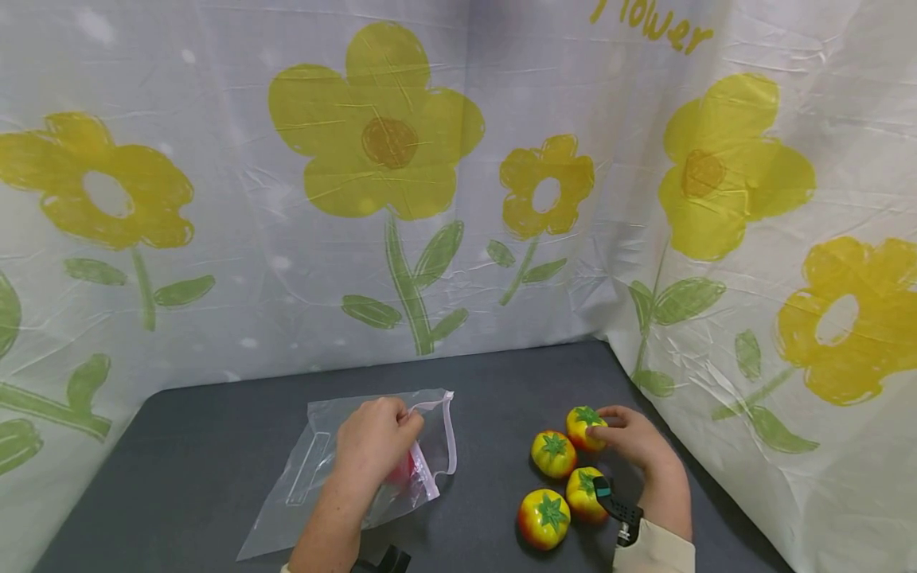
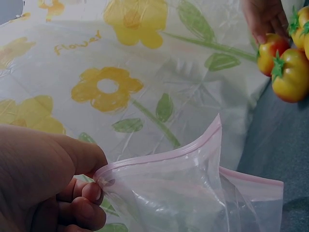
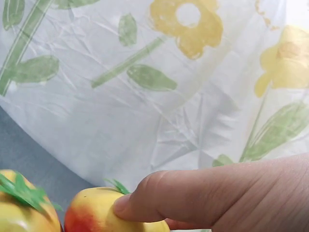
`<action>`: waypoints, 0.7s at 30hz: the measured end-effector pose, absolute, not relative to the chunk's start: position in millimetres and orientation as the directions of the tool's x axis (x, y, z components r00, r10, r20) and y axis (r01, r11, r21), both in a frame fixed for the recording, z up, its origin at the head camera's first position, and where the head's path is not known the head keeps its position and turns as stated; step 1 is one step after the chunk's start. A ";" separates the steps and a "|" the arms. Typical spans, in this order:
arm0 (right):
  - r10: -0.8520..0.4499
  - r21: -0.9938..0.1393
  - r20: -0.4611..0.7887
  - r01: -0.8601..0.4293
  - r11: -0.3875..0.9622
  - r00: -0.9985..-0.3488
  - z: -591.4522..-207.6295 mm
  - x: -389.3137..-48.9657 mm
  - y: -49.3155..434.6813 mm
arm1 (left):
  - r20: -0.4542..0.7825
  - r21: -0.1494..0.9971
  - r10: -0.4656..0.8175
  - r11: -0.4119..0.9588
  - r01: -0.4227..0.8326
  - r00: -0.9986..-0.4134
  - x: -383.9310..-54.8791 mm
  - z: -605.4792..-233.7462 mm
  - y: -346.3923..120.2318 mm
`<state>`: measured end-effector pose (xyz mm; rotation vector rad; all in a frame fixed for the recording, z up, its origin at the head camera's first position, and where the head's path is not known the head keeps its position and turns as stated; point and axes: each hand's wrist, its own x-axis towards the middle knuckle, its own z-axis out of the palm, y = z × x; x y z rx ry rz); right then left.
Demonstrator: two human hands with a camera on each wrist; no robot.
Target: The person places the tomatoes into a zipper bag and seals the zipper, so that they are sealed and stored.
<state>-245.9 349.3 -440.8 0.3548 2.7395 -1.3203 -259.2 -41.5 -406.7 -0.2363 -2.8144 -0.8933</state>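
My left hand pinches the pink zip edge of a clear zip bag, whose mouth gapes toward the right. Something red shows through the plastic below that hand. On the right, my right hand holds the farthest yellow-red toy tomato between thumb and fingers. In the right wrist view the thumb presses on its yellow side, while the other fingers are mostly hidden. Three similar tomatoes lie close by: one at the left, one under the wrist and one nearest me.
A dark grey table carries everything. White sheeting with painted yellow flowers hangs behind it and along its right side. A black band circles my right wrist, above a cream sleeve.
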 end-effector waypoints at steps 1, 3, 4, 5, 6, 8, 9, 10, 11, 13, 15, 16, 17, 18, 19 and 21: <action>0.185 -0.756 -0.165 0.244 0.607 -0.969 -438.9 -244.9 349.0 | 0.218 0.555 0.097 0.807 0.205 -0.971 -259.2 -406.7 -41.6; 0.196 -0.750 -0.149 0.240 0.616 -0.969 -434.6 -242.6 348.2 | 0.220 0.556 0.096 0.805 0.205 -0.971 -259.4 -407.0 -41.6; 0.196 -0.751 -0.141 0.234 0.618 -0.970 -432.2 -241.5 347.8 | 0.220 0.557 0.095 0.805 0.205 -0.971 -259.4 -407.1 -41.6; 0.196 -0.753 -0.132 0.227 0.617 -0.972 -429.8 -240.4 347.1 | 0.219 0.559 0.095 0.804 0.204 -0.971 -259.5 -407.1 -41.6; 0.194 -0.757 -0.124 0.219 0.615 -0.973 -427.1 -239.3 346.3 | 0.219 0.560 0.094 0.803 0.204 -0.971 -259.6 -407.2 -41.5; 0.187 -0.764 -0.109 0.202 0.612 -0.976 -422.4 -237.5 344.7 | 0.217 0.562 0.094 0.802 0.203 -0.972 -259.6 -407.3 -41.5; 0.182 -0.768 -0.102 0.194 0.610 -0.978 -420.4 -236.8 343.7 | 0.216 0.562 0.094 0.802 0.202 -0.972 -259.7 -407.3 -41.4; 0.176 -0.770 -0.095 0.185 0.611 -0.980 -418.4 -236.1 342.6 | 0.216 0.561 0.094 0.803 0.202 -0.972 -259.7 -407.4 -41.4; 0.171 -0.771 -0.088 0.176 0.613 -0.981 -416.8 -235.7 341.4 | 0.215 0.561 0.094 0.803 0.202 -0.972 -259.7 -407.5 -41.3; 0.157 -0.769 -0.071 0.154 0.621 -0.985 -414.1 -235.5 338.6 | 0.216 0.559 0.094 0.804 0.202 -0.972 -259.7 -407.7 -41.2; 0.139 -0.763 -0.048 0.127 0.634 -0.989 -411.9 -236.0 335.1 | 0.218 0.557 0.095 0.805 0.203 -0.971 -259.6 -407.8 -41.0; 0.132 -0.760 -0.037 0.114 0.640 -0.991 -410.9 -236.4 332.8 | 0.218 0.557 0.095 0.805 0.204 -0.971 -259.4 -407.8 -40.9; 0.123 -0.758 -0.025 0.099 0.644 -0.992 -409.8 -237.1 330.1 | 0.218 0.557 0.096 0.805 0.204 -0.971 -259.2 -407.9 -40.8; 0.115 -0.757 -0.015 0.086 0.647 -0.993 -408.8 -237.5 326.9 | 0.218 0.557 0.095 0.805 0.204 -0.971 -259.0 -407.8 -40.6; 0.107 -0.757 -0.006 0.074 0.649 -0.994 -407.7 -237.8 323.4 | 0.219 0.556 0.095 0.805 0.205 -0.971 -258.9 -407.8 -40.5; 0.087 -0.762 0.008 0.050 0.645 -0.996 -405.0 -238.4 315.4 | 0.218 0.560 0.095 0.803 0.204 -0.971 -258.6 -407.7 -40.2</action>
